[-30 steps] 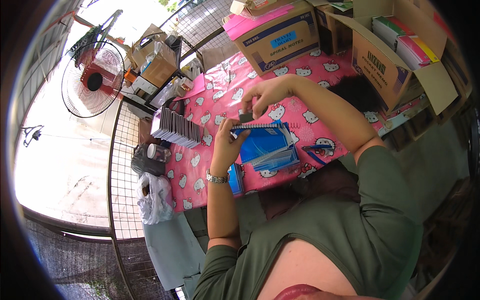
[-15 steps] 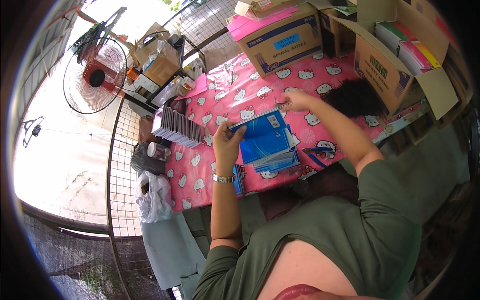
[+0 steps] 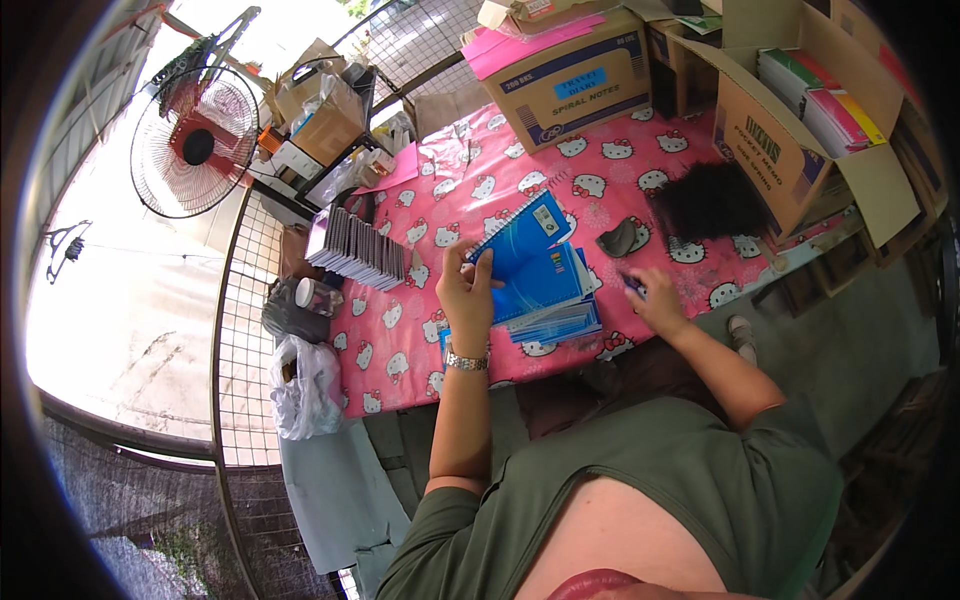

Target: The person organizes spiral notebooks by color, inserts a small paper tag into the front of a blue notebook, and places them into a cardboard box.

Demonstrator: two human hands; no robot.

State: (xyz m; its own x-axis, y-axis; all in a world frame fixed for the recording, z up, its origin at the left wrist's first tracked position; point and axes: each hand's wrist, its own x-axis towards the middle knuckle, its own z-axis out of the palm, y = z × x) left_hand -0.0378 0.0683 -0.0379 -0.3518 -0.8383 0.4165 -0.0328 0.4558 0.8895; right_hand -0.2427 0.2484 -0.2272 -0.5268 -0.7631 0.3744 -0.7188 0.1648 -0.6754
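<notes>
My left hand [image 3: 466, 285] grips a blue spiral notebook [image 3: 530, 232] by its left edge, thumb on top. The notebook is tilted, and its wire coil [image 3: 553, 184] sticks out past the far end of the cover. Under and in front of it lies a stack of blue notebooks [image 3: 553, 322]. To the right of the stack, my right hand [image 3: 657, 302] is closed around the blue-handled pliers [image 3: 632, 285], mostly covered by the fingers. A small dark grey object [image 3: 622, 238] lies beyond this hand.
A row of thin notebooks [image 3: 355, 250] stands at the left. The black bristly pile [image 3: 710, 203] lies at the right, beside an open carton [image 3: 770, 150] of notebooks. Another carton [image 3: 565, 90] stands at the back. Bags [image 3: 305, 385] hang by the left edge, near a fan [image 3: 197, 147].
My right hand has left the far end of the coil, come back toward me and taken hold of the pliers. My left hand has turned the notebook, its far end swinging away.
</notes>
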